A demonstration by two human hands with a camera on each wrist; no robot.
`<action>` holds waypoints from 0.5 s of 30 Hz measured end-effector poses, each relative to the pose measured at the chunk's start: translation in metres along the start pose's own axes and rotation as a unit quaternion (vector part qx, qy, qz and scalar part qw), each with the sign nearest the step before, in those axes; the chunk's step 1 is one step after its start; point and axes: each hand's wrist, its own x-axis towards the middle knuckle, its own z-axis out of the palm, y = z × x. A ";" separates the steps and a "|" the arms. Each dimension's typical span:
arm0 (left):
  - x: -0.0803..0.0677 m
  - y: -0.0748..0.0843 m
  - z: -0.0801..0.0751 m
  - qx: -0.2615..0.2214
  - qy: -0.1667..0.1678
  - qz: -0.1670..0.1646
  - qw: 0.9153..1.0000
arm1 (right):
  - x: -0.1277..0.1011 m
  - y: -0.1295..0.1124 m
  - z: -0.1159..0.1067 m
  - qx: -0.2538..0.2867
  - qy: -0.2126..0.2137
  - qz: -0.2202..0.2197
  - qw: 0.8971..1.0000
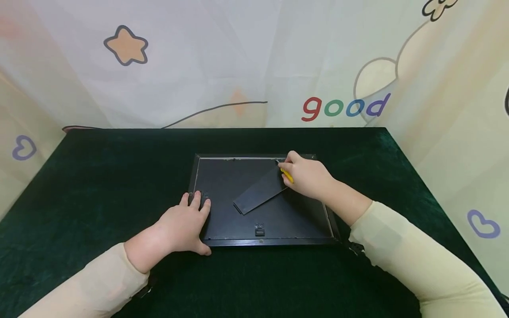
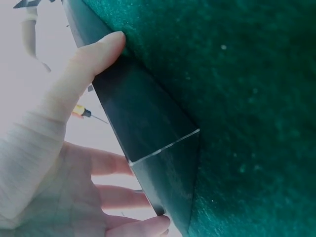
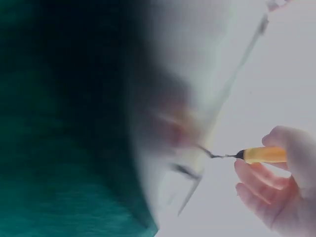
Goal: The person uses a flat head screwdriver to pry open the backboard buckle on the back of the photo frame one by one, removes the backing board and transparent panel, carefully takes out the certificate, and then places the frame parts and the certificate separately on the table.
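Note:
A black picture frame (image 1: 222,181) lies on the table with its back up. Its flat stand leg (image 1: 260,194) slants across the backing board. My left hand (image 1: 180,227) rests spread over the near left corner, fingers on the left edge and thumb (image 2: 106,52) against the front edge. Near the far edge, my right hand (image 1: 308,174) pinches a thin tool with a yellow handle (image 3: 264,155) and a slim metal shaft. The shaft looks bent towards its end in the right wrist view. Its tip points at the frame's far inner edge; contact there cannot be told.
Dark green cloth covers the table (image 1: 119,176). Behind and beside it hangs a pale printed curtain (image 1: 199,66). A small hanger fitting (image 1: 259,231) sits on the backing board near its front edge.

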 end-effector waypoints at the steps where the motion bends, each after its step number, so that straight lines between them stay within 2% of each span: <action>1: 0.000 0.000 0.000 -0.001 0.000 0.002 1.000 | 0.003 0.001 -0.003 0.012 -0.018 0.014 1.000; 4: 0.000 0.000 -0.001 -0.002 -0.002 0.006 1.000 | 0.011 0.004 -0.015 0.050 -0.071 0.040 0.995; 9: 0.000 0.000 -0.001 0.001 -0.001 0.007 1.000 | 0.022 0.014 -0.028 0.108 -0.138 0.044 0.984; 11: -0.001 0.000 -0.001 0.002 0.000 0.006 1.000 | 0.026 0.019 -0.031 0.143 -0.155 0.055 0.976; 15: -0.002 0.000 -0.001 -0.001 0.002 0.007 1.000 | 0.033 0.029 -0.036 0.225 -0.182 0.082 0.954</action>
